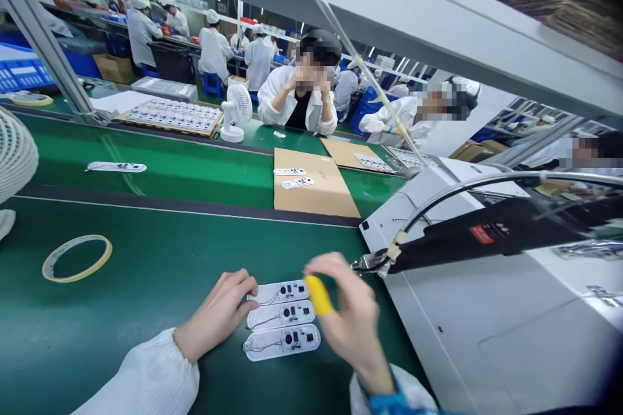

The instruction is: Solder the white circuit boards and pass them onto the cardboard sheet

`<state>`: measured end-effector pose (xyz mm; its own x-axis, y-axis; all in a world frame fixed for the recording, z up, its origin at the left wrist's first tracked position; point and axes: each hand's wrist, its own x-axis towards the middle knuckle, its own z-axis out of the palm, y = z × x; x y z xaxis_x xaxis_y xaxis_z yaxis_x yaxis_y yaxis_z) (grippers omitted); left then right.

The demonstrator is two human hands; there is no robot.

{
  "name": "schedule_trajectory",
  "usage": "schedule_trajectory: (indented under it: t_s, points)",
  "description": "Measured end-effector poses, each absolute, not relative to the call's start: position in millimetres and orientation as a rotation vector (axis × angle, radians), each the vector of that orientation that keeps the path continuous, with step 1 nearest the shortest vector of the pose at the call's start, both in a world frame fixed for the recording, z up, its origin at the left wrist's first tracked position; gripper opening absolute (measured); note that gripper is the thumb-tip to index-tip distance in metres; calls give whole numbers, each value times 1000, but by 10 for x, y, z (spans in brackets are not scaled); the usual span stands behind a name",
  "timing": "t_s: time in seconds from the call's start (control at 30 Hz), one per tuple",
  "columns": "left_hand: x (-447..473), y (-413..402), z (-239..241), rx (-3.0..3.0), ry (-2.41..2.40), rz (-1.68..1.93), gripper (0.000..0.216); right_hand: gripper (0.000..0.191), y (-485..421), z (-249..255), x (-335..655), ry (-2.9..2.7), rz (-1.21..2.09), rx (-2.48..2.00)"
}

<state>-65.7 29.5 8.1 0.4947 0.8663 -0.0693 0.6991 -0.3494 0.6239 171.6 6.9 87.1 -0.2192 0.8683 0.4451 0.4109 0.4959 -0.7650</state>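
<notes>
Three white oblong panels with rounded ends lie stacked in rows on the green work surface, each carrying small black components and thin red wires. My left hand point(219, 311) has its fingers and thumb at the left end of the farthest panel point(277, 293), holding it. Beside that panel's right end is my right hand point(348, 318), thumb and index finger apart, with a yellow finger cot point(318, 295) on the thumb. I see nothing between those fingers. The middle panel point(282, 315) and the nearest panel point(282, 342) lie just below, close together.
A tape roll point(76, 259) lies to the left. Beyond, a cardboard sheet point(316, 191) bears two panels, and another panel point(117, 167) lies on the green belt. A white machine point(467, 298) and a black-sleeved tool point(487, 233) flank my right hand. A person point(299, 94) sits opposite.
</notes>
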Motion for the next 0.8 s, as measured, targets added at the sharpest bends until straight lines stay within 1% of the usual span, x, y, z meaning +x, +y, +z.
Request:
schedule_trajectory:
  t_s: [0.13,0.23,0.33,0.47,0.63,0.8]
  points:
    - [-604,293,156,2349,1332,276,8,30,386,302,1445,-1918,870,-1163]
    - [-594,298,198,2417,1304,228,10,30,465,95,1440,-1953,955,-1203]
    - [-607,371,193,2523,1230,292,14,26,442,70,1476,-1971,1006,-1233]
    - [-605,560,112,2760,1169,448,28,19,411,82,1460,-1969,999,-1308]
    - [-630,644,34,2768,1120,485,30,8,431,20,1396,-1925,922,-1407]
    - [-713,512,79,2728,964,479,32,13,449,-16,1364,-1934,879,-1467]
